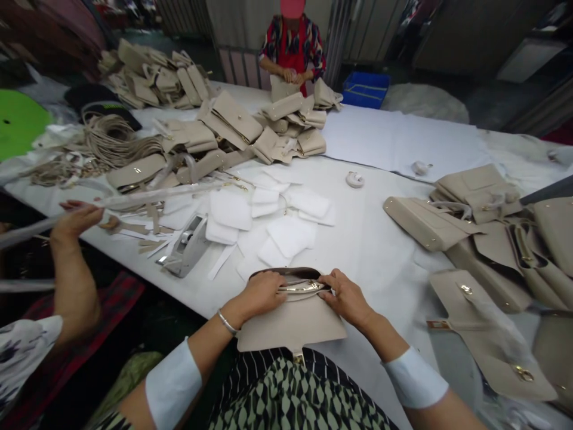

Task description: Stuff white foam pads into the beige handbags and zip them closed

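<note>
A beige handbag (293,328) lies at the table's near edge, its flap folded down toward me and its mouth facing up. Inside the mouth a zipper with gold-coloured teeth (304,288) shows. My left hand (264,292) is closed on the left side of the opening, its fingertips reaching inside beside the zipper. On the right side, my right hand (342,295) pinches the rim near the zipper's end. A metal clasp (298,358) hangs at the tip of the flap, against my patterned clothing. Just beyond the bag lie white foam sheets (286,239).
A tape dispenser (185,245) stands left of the sheets. Beige bags pile up at the right (487,239) and across the back (233,119). A co-worker's hand (78,218) holds a clear strip at left; another person (293,54) works opposite. A blue crate (366,89) stands behind.
</note>
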Motion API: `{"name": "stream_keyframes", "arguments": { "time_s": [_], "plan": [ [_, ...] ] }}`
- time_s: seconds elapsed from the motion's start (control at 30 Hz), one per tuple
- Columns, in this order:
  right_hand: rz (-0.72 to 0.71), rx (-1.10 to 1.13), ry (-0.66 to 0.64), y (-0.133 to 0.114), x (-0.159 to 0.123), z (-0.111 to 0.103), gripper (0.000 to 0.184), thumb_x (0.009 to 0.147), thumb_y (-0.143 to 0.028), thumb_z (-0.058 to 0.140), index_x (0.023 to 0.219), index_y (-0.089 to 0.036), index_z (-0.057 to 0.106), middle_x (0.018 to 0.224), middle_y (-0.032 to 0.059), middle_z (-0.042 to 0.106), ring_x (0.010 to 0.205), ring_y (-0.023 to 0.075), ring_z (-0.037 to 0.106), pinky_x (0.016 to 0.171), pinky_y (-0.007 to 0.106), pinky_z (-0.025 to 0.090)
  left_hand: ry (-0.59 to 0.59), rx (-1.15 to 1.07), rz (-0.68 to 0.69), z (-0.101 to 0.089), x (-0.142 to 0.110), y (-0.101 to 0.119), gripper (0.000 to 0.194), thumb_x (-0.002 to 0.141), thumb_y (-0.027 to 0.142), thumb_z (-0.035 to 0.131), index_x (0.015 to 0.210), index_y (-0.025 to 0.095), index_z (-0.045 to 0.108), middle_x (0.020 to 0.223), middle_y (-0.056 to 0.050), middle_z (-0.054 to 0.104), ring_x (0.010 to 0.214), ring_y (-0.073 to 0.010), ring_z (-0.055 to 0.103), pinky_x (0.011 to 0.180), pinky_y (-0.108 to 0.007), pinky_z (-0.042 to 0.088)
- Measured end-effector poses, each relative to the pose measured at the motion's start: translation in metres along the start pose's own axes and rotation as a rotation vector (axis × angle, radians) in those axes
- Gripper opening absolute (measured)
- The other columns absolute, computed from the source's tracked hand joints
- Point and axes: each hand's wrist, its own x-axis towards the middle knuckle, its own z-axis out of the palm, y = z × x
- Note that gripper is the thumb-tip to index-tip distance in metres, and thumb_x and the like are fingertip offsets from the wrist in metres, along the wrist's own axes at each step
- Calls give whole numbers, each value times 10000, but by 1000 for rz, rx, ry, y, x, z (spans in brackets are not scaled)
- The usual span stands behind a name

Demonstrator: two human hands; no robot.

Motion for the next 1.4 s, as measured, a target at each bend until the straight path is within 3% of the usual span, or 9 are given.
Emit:
{"name": "stream_keyframes", "arguments": {
  "time_s": [0.1,0.17,0.37,0.63,0.73,0.93,1.07,1.27,1.4],
  "plan": [
    [-13,4,-30,2,6,-2,302,821,-251,544,1121,-277,562,946,14,495,852,153,527,715,257,397,-76,-74,-63,6,24,26,470,862,564,366,886,205,668,898,-84,679,820,-249,617,704,-350,442],
    [-18,-42,-35,2,7,0,346,822,-249,552,1167,-268,537,961,24,498,855,155,527,709,254,393,-59,-93,-107,15,40,42,541,873,584,313,866,179,671,886,-104,682,808,-261,625,702,-362,445],
    [29,-211,-74,-2,15,-1,159,866,-334,518,940,-212,588,909,34,536,795,152,544,625,248,360,-45,-212,-194,29,65,57,256,838,393,475,825,188,628,825,-43,672,772,-199,616,642,-288,433],
    [4,-307,-167,-19,9,-13,115,845,-275,529,783,-196,585,821,29,585,703,155,574,553,268,318,155,161,150,22,37,71,145,846,156,419,867,133,561,835,-106,578,840,-254,517,787,-425,390],
    [-9,-297,-169,-10,-2,-14,130,854,-313,527,806,-207,584,834,24,587,726,158,577,559,264,320,180,179,110,14,26,63,133,833,137,421,852,148,552,835,-101,551,838,-255,483,791,-432,371],
    [-21,-169,-178,14,-20,-15,215,886,-351,461,756,-216,565,815,-5,561,704,126,569,590,251,332,309,256,-146,-11,1,14,168,855,148,394,798,168,551,863,-104,533,877,-267,458,790,-437,361],
    [-78,-92,-180,12,-26,-18,214,870,-336,471,713,-218,556,782,-10,552,683,125,555,597,247,350,348,55,-242,-17,-16,0,138,872,214,405,842,176,535,878,-72,540,864,-224,488,791,-380,409],
    [-60,-4,-209,23,-41,-19,152,832,-298,494,794,-253,634,814,8,602,729,156,580,650,262,416,380,-264,-157,8,-35,5,117,864,221,393,864,199,508,889,-47,551,872,-190,507,801,-336,434],
    [-41,314,-361,26,-18,-40,263,821,-416,527,961,-253,680,727,10,643,642,164,583,555,254,438,470,-438,-217,29,-36,-1,72,823,192,418,770,208,462,839,-31,546,842,-179,520,775,-312,443]
  ]
}}
